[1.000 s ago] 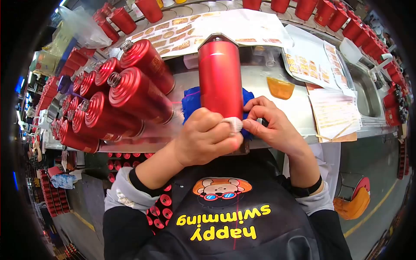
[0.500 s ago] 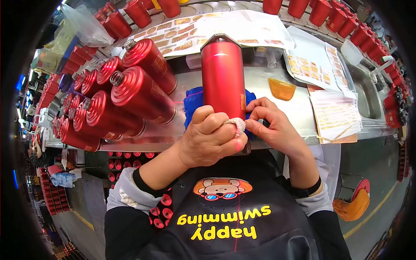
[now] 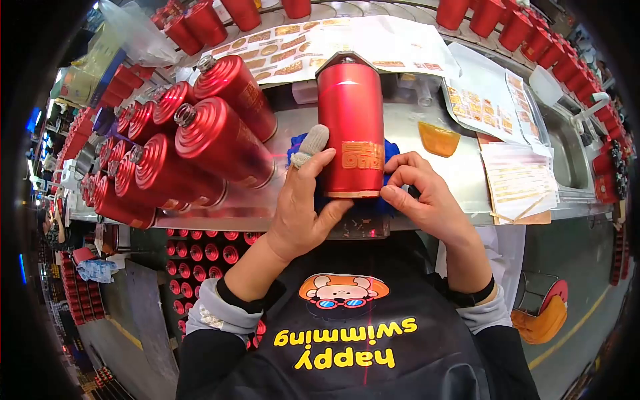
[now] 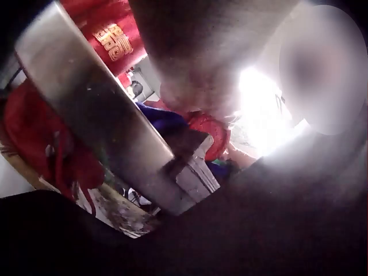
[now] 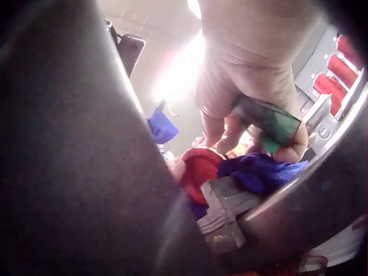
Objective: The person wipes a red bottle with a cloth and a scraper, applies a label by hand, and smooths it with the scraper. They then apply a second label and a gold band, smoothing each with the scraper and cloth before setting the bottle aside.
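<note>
In the head view a red metallic bottle (image 3: 350, 110) lies with its base towards me, over a blue cloth (image 5: 261, 171). A gold patterned label (image 3: 362, 155) shows on its upper side near the base. My left hand (image 3: 298, 207) holds the bottle's left side, thumb at the base rim and fingers along the wall; white knit covers sit on its fingertips. At the right side of the base, my right hand (image 3: 423, 195) has bent fingers touching the bottle. The right wrist view shows a green translucent flat piece (image 5: 280, 133) held in that hand.
Several red bottles (image 3: 223, 140) stand at the left. Printed label sheets (image 3: 483, 100) lie behind and to the right, near an amber piece (image 3: 439, 139) and a paper with gold strips (image 3: 520, 179). A sink (image 3: 567, 150) is at the far right.
The bottle has turned so its gold label faces up. My left hand has uncurled from a fist over the base and moved to the bottle's left side. The right hand has hardly moved.
</note>
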Demonstrator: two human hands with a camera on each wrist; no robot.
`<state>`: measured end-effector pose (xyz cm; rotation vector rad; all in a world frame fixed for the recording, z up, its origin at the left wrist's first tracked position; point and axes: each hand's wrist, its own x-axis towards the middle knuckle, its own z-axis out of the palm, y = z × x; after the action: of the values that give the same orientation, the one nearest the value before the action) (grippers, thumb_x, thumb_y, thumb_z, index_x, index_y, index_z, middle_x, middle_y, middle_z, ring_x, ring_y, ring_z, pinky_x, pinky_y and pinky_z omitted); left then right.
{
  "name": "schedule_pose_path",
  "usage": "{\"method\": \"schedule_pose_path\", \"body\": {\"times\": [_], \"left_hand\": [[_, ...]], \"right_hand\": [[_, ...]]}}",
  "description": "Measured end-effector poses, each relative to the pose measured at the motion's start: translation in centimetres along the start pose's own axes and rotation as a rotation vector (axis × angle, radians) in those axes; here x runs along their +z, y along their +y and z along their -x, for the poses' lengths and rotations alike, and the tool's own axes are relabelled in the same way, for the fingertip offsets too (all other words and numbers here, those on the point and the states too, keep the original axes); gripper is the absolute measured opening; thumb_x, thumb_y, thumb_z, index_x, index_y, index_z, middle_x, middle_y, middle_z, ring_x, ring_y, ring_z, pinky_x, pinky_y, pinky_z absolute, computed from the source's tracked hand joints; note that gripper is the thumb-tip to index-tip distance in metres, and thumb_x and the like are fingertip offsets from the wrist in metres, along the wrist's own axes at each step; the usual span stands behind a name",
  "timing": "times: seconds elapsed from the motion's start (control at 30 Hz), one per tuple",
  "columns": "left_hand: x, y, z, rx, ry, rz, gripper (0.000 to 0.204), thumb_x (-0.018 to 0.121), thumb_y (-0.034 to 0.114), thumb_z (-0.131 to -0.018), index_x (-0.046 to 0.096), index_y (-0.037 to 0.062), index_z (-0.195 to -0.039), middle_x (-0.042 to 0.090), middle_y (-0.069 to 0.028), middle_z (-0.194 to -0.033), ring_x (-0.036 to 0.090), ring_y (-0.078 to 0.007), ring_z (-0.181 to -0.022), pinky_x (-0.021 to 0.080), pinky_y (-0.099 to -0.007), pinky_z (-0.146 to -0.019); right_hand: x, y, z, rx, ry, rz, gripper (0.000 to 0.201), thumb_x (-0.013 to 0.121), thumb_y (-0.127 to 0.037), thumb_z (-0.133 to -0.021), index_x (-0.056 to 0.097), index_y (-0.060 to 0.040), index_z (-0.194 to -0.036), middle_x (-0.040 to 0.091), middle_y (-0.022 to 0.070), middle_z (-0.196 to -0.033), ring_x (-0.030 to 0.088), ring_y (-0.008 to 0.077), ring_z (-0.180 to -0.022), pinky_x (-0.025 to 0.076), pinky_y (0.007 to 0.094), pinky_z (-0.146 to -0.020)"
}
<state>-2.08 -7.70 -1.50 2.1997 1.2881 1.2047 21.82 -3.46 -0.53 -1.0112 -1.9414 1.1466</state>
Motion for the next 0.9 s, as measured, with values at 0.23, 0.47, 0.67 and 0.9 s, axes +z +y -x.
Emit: {"method": "schedule_pose_path", "body": {"times": [0.23, 0.47, 0.67, 0.9], "left_hand": [[1.2, 0.2, -0.4, -0.204, 0.088, 0.451, 0.063, 0.063, 0.030, -0.095, 0.035, -0.0010, -0.143, 0.039, -0.0197, -0.145, 0.037, -0.0298, -0.137, 0.026, -0.0387, -0.114], [1.6, 0.7, -1.1, -0.195, 0.133, 0.374, 0.067, 0.068, 0.024, -0.092, 0.032, 0.0001, -0.143, 0.038, -0.0188, -0.144, 0.036, -0.0299, -0.136, 0.026, -0.0394, -0.114], [1.6, 0.5, -1.1, -0.175, 0.119, 0.313, 0.068, 0.069, 0.023, -0.091, 0.033, 0.0005, -0.143, 0.034, -0.0205, -0.149, 0.033, -0.0321, -0.140, 0.026, -0.0403, -0.115], [1.6, 0.9, -1.3, -0.179, 0.132, 0.248, 0.069, 0.071, 0.024, -0.089, 0.033, 0.0004, -0.142, 0.035, -0.0217, -0.148, 0.035, -0.0327, -0.138, 0.028, -0.0406, -0.114]], "right_hand": [[0.4, -0.9, 0.3, -0.009, -0.004, 0.062, 0.025, 0.072, -0.027, -0.088, 0.063, -0.0045, -0.084, 0.054, 0.0124, -0.111, 0.047, 0.0308, -0.107, 0.039, 0.0399, -0.094], [0.5, -0.7, 0.2, -0.018, 0.011, 0.096, 0.026, 0.073, -0.028, -0.087, 0.062, -0.0049, -0.083, 0.054, 0.0134, -0.112, 0.047, 0.0312, -0.108, 0.038, 0.0398, -0.095], [0.5, -0.8, 0.2, -0.006, 0.007, 0.090, 0.026, 0.073, -0.028, -0.087, 0.062, -0.0048, -0.083, 0.054, 0.0137, -0.112, 0.047, 0.0313, -0.108, 0.038, 0.0399, -0.095], [0.5, -0.7, 0.1, -0.016, 0.006, 0.106, 0.027, 0.073, -0.029, -0.087, 0.062, -0.0048, -0.082, 0.054, 0.0137, -0.111, 0.047, 0.0312, -0.107, 0.038, 0.0403, -0.095]]}}
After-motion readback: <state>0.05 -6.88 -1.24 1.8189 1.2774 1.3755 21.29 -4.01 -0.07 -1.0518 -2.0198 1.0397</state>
